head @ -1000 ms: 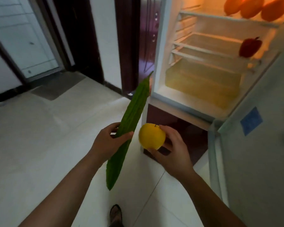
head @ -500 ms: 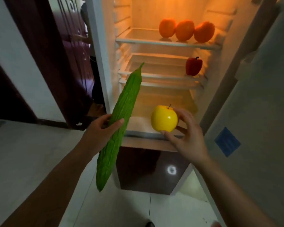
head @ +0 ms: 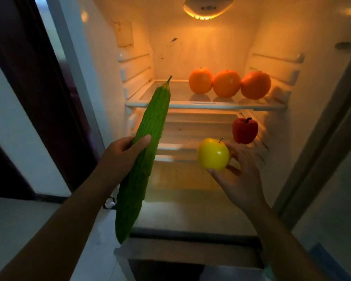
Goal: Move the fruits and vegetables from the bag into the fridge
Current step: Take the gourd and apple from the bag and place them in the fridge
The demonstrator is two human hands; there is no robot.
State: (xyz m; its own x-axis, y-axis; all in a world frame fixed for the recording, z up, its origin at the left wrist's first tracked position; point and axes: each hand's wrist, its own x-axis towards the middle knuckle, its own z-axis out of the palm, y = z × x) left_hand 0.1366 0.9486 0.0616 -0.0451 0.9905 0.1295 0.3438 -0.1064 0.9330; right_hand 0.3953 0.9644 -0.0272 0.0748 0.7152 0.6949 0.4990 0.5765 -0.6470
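The fridge stands open in front of me, lit warm from the top. Three oranges sit in a row on the upper glass shelf, touching or nearly so, and a red pepper rests on the shelf below, toward the right wall.

My left hand is wrapped around the middle of the bitter gourd, thumb across its front, holding it tilted with the stem end up toward the upper shelf. I judge it stiff, fairly light, and its ridged skin easy to keep hold of; being so long, it is best held near the middle so neither end swings, and it will need to go in lying flat.

My right hand cups the yellow apple from below and behind with the fingertips, just in front of the lower shelves. It looks firm, smooth and a bit slippery, so a cradling hold suits it, and it could roll once set down.

Compared with half a second ago, I am closer and looking higher: the fridge light now shows, and both the gourd and the apple have come up and nearer the shelves.
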